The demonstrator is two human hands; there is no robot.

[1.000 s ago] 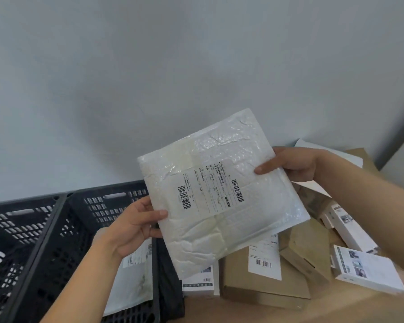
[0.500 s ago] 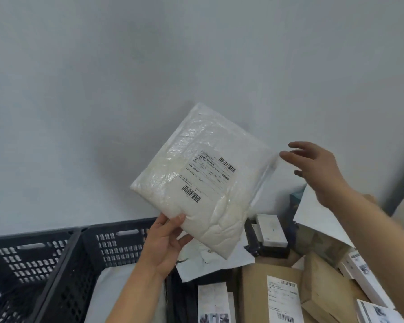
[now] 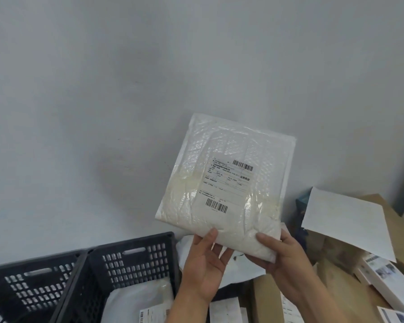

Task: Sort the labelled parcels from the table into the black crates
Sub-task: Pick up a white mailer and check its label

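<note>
A white bubble mailer (image 3: 226, 183) with a barcoded label faces me, held upright in front of the grey wall. My left hand (image 3: 205, 266) grips its lower left edge, thumb on the front. My right hand (image 3: 280, 255) grips its lower right corner, thumb on the front. Two black crates stand at the lower left: the nearer crate (image 3: 131, 259) holds a white labelled parcel (image 3: 138, 301); the far left crate (image 3: 21, 283) shows only its perforated walls.
On the table at the right lie a large white flat parcel (image 3: 345, 220), brown cardboard boxes (image 3: 266, 299) and white printed boxes (image 3: 387, 285). A crumpled white bag (image 3: 243, 269) lies behind my hands. The grey wall closes off the back.
My right hand, open in the air half a second ago, came back and took the mailer's lower right corner. The mailer turned upright and shifted right; the view tilted up.
</note>
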